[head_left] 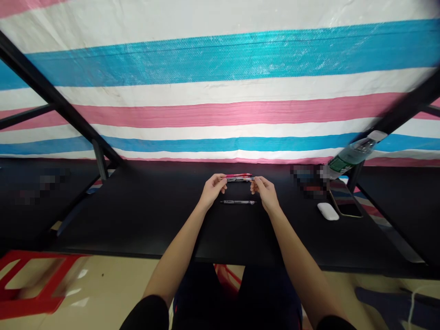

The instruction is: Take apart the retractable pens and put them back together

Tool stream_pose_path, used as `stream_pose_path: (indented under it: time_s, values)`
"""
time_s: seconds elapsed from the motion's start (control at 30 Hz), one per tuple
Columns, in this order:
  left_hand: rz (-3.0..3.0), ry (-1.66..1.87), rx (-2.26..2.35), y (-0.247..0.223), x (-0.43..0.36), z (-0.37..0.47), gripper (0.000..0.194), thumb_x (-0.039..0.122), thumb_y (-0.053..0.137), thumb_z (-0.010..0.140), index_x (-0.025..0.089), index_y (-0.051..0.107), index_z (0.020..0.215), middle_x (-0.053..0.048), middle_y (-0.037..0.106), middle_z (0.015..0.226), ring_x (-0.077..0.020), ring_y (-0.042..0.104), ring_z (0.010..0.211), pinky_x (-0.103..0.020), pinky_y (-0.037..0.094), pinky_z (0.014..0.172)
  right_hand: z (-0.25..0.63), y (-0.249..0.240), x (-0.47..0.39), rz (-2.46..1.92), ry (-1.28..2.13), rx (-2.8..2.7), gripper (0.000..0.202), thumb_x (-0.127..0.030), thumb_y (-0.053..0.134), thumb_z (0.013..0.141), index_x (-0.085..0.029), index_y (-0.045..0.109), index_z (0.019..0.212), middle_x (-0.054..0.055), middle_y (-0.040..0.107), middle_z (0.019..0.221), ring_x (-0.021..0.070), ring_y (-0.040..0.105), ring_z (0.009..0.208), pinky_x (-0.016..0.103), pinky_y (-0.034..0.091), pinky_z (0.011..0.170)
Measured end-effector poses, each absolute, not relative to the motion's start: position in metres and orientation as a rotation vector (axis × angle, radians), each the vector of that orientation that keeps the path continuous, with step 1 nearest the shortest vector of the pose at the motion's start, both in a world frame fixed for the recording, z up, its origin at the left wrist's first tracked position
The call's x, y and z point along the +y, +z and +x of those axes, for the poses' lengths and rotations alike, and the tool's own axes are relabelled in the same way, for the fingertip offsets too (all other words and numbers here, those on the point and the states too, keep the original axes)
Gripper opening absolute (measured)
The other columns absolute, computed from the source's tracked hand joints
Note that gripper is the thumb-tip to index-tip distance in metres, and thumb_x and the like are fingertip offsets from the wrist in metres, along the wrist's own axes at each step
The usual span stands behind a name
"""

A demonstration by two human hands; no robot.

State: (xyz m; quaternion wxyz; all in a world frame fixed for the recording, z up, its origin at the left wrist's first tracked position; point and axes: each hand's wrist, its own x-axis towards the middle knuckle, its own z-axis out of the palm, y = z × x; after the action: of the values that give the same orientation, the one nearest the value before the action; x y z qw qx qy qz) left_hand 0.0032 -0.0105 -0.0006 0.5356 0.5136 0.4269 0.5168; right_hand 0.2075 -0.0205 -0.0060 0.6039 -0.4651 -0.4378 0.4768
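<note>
Between my two hands lies a pen with a clear and dark barrel (pixel 239 179), its ends pinched by my fingers. My left hand (pixel 214 187) closes on its left end, and my right hand (pixel 264 189) on its right end. Just behind it, roughly parallel, is a red pen (pixel 239 175); its left end reaches my left fingertips, and I cannot tell if they touch it. Nearer to me another dark, clear-barrelled pen (pixel 238 202) lies sideways on the black table (pixel 154 206), apart from both hands.
On the right stand a clear plastic bottle with a green label (pixel 352 158), a phone (pixel 345 201) and a white earbud case (pixel 327 211). Black metal posts (pixel 68 110) slant at both sides. A striped sheet (pixel 233 112) hangs behind. A red stool (pixel 34 284) is at lower left.
</note>
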Motion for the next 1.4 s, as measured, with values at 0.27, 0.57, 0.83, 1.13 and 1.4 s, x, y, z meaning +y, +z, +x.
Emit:
stream_pose_path:
  time_s: [0.27,0.57,0.83,1.13,1.4]
  values:
    - [1.294,1.18,1.036,0.0016,-0.0121,0.004,0.03,0.043,0.068,0.078,0.015,0.064,0.089,0.001,0.057,0.063,-0.0088,0.05,0.054,-0.024,0.042,0.056,0.2079,-0.0073,-0.0208,-1.089,1.089,-1.058,0.035,-0.053,0.066,0.077,-0.02,0.062,0.066,-0.001,0.056,0.059,0.0108,0.05,0.051,0.024,0.041,0.046]
    - [1.299,1.151,1.032,0.0025,-0.0134,0.0044,0.029,0.042,0.067,0.079,0.014,0.062,0.082,0.0,0.057,0.065,-0.0089,0.05,0.054,-0.024,0.041,0.054,0.2082,-0.0068,-0.0209,-1.107,1.079,-1.074,0.036,-0.054,0.065,0.077,-0.02,0.062,0.066,0.0,0.057,0.06,0.0114,0.051,0.051,0.025,0.042,0.047]
    - [1.291,1.141,1.081,0.0001,-0.0123,0.0045,0.036,0.05,0.064,0.08,0.014,0.063,0.077,-0.003,0.058,0.067,-0.0108,0.052,0.057,-0.024,0.04,0.051,0.2073,-0.0054,-0.0216,-1.103,1.091,-1.066,0.035,-0.052,0.066,0.076,-0.019,0.062,0.066,0.0,0.057,0.058,0.0111,0.051,0.051,0.024,0.042,0.047]
    - [1.347,1.167,1.035,-0.0005,-0.0124,0.0032,0.028,0.041,0.067,0.078,0.014,0.066,0.087,0.0,0.058,0.064,-0.0098,0.051,0.057,-0.025,0.042,0.058,0.208,-0.0078,-0.02,-1.093,1.091,-1.046,0.037,-0.055,0.068,0.075,-0.02,0.061,0.066,-0.001,0.057,0.057,0.0107,0.05,0.049,0.024,0.041,0.046]
    - [1.392,1.15,1.017,0.0012,-0.014,0.0048,0.024,0.035,0.067,0.078,0.014,0.065,0.091,0.001,0.058,0.067,-0.0091,0.051,0.057,-0.024,0.043,0.059,0.2066,-0.0034,-0.0224,-0.992,1.259,-0.869,0.035,-0.053,0.075,0.07,-0.02,0.063,0.07,0.001,0.064,0.067,0.013,0.06,0.058,0.024,0.05,0.049]
